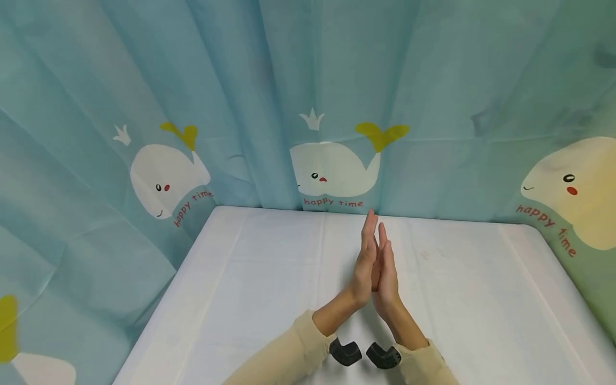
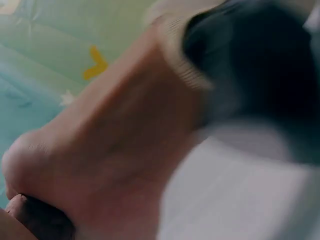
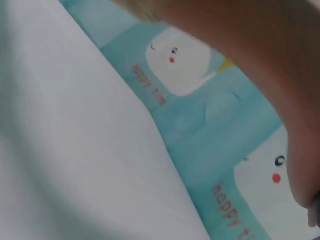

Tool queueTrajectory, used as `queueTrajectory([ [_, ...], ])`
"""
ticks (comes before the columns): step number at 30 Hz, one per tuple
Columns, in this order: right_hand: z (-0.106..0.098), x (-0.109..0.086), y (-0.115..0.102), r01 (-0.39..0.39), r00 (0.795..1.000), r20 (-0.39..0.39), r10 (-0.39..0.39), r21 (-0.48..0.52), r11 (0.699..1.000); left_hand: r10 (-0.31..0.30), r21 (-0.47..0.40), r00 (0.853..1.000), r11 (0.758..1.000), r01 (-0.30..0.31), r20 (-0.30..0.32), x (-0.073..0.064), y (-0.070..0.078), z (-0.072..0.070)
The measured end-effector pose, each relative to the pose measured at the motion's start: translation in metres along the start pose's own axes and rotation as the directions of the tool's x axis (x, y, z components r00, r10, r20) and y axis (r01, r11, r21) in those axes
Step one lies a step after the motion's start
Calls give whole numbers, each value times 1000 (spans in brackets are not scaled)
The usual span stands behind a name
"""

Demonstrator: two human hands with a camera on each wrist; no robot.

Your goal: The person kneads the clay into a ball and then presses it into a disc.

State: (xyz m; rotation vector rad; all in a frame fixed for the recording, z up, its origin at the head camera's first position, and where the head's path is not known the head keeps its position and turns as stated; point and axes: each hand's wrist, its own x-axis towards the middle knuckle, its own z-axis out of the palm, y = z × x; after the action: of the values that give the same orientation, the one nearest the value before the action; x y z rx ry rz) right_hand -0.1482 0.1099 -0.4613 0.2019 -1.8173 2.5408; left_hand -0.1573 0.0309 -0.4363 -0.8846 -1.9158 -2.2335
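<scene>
Above the white table, my left hand (image 1: 363, 275) and my right hand (image 1: 387, 283) stand upright, palms facing each other. Their fingers are straight and point away toward the curtain. The heels of the palms sit close together, with a narrow gap visible toward the fingertips; whether the palms touch is hidden. Neither hand shows anything held. A bare wrist (image 2: 120, 110) with a cuff fills much of the left wrist view, and a blurred forearm (image 3: 240, 45) crosses the upper right of the right wrist view.
A white-covered table (image 1: 269, 267) lies under the hands. Behind it hangs a blue-green curtain (image 1: 433, 80) printed with whales and "happy time". Black wrist cameras (image 1: 345, 353) sit at the beige sleeves (image 1: 284, 353).
</scene>
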Motion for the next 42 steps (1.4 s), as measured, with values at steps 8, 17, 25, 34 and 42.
queueTrajectory([
  [8,16,-21,-9,83,996,27,-82,-39,996,-5,185,996,983,21,-87,9,-15,-11],
  [17,4,-2,-23,104,993,-56,-100,84,991,12,303,999,953,-27,52,-7,-3,5],
  [25,2,0,-7,58,998,-32,-60,-45,997,-44,94,997,994,50,-63,-1,-4,1],
  [34,17,-17,-13,143,986,-56,-159,-222,965,-202,71,977,976,207,-74,9,-23,-11],
  [42,-2,4,-14,55,985,-164,-62,-46,997,-209,-28,977,977,210,28,-5,-10,3],
])
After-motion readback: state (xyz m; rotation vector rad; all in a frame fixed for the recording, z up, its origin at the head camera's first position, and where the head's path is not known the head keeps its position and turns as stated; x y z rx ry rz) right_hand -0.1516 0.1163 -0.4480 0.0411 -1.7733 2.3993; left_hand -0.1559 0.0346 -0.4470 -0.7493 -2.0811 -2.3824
